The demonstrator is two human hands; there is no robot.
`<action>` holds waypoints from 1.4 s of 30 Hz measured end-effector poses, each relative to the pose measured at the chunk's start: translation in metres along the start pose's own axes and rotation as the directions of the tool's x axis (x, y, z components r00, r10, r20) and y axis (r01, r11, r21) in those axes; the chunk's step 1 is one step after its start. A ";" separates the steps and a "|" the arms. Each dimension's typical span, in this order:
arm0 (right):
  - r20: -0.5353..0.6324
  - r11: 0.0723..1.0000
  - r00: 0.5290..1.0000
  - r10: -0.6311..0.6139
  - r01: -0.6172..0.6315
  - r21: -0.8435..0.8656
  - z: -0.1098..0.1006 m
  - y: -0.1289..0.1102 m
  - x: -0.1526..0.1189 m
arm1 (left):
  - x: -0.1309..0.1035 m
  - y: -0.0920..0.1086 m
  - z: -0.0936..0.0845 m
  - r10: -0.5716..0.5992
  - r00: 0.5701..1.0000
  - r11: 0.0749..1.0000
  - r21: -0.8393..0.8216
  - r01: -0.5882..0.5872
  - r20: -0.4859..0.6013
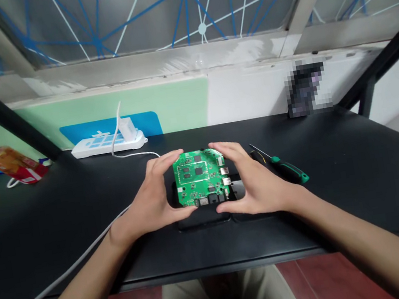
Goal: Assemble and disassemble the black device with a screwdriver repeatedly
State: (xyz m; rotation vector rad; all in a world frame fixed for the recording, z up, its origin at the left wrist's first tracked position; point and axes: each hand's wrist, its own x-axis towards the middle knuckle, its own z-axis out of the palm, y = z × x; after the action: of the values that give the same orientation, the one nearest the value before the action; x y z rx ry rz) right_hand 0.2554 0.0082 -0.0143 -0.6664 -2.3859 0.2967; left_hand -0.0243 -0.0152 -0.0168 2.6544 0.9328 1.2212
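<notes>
A clear bottle (15, 161) with a white cap, filled nearly to the shoulder with amber drink and wrapped low down in a red label, is the one container whose contents show, at the far left of the black table (62, 216). At the middle, a black plastic shell (205, 221) with rounded corners lies under a circuit board (194, 174); whether the board touches the shell or sits above it cannot be told. Another dark, flat piece (239, 192) with a grey, smooth patch lies just right of the shell, partly behind the right hand (259, 178). The board is squarish, glossy green, dotted with small black chips, with boxy metal sockets along its right and near edges. The left hand (149, 195) grips its left side, fingers at the far corner and thumb at the near edge; the right hand curves round the other side in a wide C, though its thumb's contact is unclear. Right of that hand lies a screwdriver (289, 169) with a ribbed green-and-black handle, beside a thin metal shaft (260, 151). Behind, a white plastic power strip (102, 145) bears a blocky plug (128, 129) with a slim white cable (118, 123).
</notes>
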 end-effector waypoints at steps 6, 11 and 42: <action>0.028 0.997 0.998 0.048 -0.046 -0.065 0.004 -0.002 0.000 | -0.002 0.000 0.001 0.015 1.000 1.000 0.001 -0.015 -0.019; 0.019 0.996 0.998 0.066 -0.064 -0.068 0.006 -0.004 0.001 | 0.000 0.001 0.000 0.016 1.000 1.000 0.015 -0.015 -0.008; -0.013 0.998 0.998 0.063 -0.064 -0.021 0.007 -0.001 0.001 | 0.000 0.003 -0.002 0.008 1.000 0.999 0.044 -0.009 0.022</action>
State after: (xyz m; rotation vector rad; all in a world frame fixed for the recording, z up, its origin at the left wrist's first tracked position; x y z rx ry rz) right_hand 0.2500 0.0077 -0.0190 -0.7530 -2.3624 0.2935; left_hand -0.0242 -0.0176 -0.0151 2.7027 0.9571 1.1840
